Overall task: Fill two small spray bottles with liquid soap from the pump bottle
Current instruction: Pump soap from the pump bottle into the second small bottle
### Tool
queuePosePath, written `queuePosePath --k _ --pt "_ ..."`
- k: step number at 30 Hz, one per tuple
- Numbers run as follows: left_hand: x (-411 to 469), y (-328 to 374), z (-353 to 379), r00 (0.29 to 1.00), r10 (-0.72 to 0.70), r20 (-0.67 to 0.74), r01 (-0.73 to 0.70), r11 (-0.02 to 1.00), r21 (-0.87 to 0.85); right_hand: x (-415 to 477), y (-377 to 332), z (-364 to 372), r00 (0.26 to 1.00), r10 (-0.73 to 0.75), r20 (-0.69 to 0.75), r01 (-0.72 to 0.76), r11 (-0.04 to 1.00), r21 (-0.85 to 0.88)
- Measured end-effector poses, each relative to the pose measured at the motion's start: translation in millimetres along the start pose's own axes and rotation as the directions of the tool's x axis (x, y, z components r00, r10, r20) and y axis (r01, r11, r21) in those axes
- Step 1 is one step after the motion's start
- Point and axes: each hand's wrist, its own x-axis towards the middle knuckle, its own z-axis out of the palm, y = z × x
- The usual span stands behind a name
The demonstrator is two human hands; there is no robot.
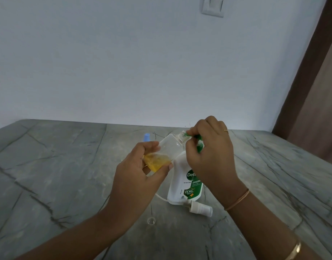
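Observation:
My left hand [140,166] grips a small clear spray bottle [167,149], tilted with its open neck up against the green pump spout [198,142]. Yellow soap pools in its lower end. My right hand [210,152] is curled over the green pump head of the white pump bottle [186,182], which stands on the grey stone counter. A white sprayer top with its dip tube [200,208] lies on the counter in front of the pump bottle. A light blue cap [146,137] of something shows behind my left hand; the rest of it is hidden.
The grey veined counter [58,175] runs back to a white wall. A small clear cap [151,220] lies on the counter near me. A brown door frame [302,81] rises at the right.

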Motion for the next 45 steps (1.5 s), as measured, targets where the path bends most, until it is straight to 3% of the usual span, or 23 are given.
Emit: queuePosePath --k 7,17,28,39,45 --pt "1 4 0 1.000 -0.009 -0.010 0.009 1.000 -0.024 18 2 -20 0.980 -0.057 0.189 0.063 0.998 -0.025" --pt "0 1 -1 1.000 -0.017 0.007 0.017 1.000 0.000 3 -1 -2 0.999 -0.004 0.047 0.006 1.000 -0.029" --pt "1 4 0 1.000 0.000 -0.002 0.000 0.999 -0.035 14 -2 -18 0.990 -0.022 0.141 0.030 0.998 -0.051" --pt "1 1 -1 1.000 -0.007 0.007 0.007 1.000 -0.029 2 0 -1 1.000 -0.024 0.007 0.024 0.998 -0.049" --pt "0 0 1 1.000 -0.014 0.001 0.014 1.000 -0.010 5 -3 -7 0.998 0.010 0.069 -0.007 0.999 -0.041"
